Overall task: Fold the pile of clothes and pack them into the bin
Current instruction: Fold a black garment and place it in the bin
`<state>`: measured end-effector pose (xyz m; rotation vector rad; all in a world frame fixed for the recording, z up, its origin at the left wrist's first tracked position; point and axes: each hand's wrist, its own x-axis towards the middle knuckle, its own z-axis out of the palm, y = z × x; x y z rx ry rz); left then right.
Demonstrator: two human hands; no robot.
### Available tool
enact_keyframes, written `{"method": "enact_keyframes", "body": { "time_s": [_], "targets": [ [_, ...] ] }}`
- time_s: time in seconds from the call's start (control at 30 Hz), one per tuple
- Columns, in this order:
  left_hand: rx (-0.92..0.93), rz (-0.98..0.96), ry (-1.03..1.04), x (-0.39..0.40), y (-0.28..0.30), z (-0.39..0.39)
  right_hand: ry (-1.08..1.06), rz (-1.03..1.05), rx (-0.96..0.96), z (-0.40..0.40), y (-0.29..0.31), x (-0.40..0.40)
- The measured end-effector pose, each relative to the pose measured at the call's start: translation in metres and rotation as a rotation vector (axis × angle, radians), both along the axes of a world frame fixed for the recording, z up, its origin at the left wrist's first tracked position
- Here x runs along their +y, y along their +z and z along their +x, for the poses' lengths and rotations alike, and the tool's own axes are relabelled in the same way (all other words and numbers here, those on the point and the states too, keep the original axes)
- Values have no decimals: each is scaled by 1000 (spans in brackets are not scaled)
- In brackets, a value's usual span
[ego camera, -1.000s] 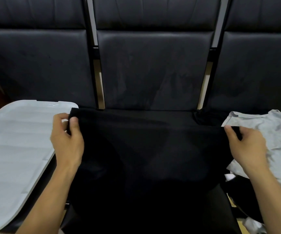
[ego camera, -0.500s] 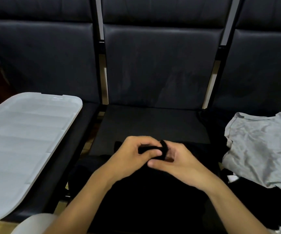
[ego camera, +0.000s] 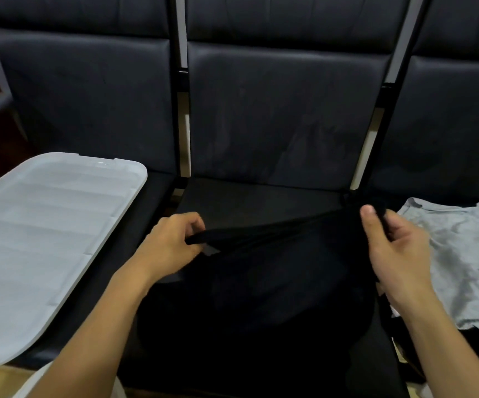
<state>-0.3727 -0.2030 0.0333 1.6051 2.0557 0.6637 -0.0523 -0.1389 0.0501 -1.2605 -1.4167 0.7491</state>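
The left hand [ego camera: 172,242] is closed in a pinch, thumb against curled fingers, on one end of the top edge of a black garment [ego camera: 261,297]. The right hand [ego camera: 396,248] is closed on the other end, with a bunch of the black cloth gathered between its thumb and fingers; the thumb points up and away. The two hands are well apart, and the edge runs taut between them.

That held edge lies left to right across the middle seat [ego camera: 261,196] of a row of dark padded chairs, and it rises slightly toward the right hand. The rest of the garment hangs and spreads below it toward the near edge of the seat, so dark against the seat that its outline and its folds are hard to make out.

A white bin lid [ego camera: 45,239] rests on the left seat, near the left forearm but apart from it. A grey shirt [ego camera: 462,254] lies crumpled on the right seat, just beside the right hand, with more dark cloth under its near side.

Half a second ago both hands were together at the centre of the seat, fingers meeting on a small bunch of the cloth. Since then they have drawn apart to left and right and stretched the edge out between them.
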Motion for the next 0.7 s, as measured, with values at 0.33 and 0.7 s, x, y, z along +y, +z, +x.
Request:
{"method": "enact_keyframes", "body": {
  "time_s": [0.33,0.7],
  "targets": [
    [-975,-48,418,-1,26,-2,-114,-25,122,20,-4,10],
    [-1013,451,154,7,30,29,764,-581,-55,-22,1,-25]
  ]
}}
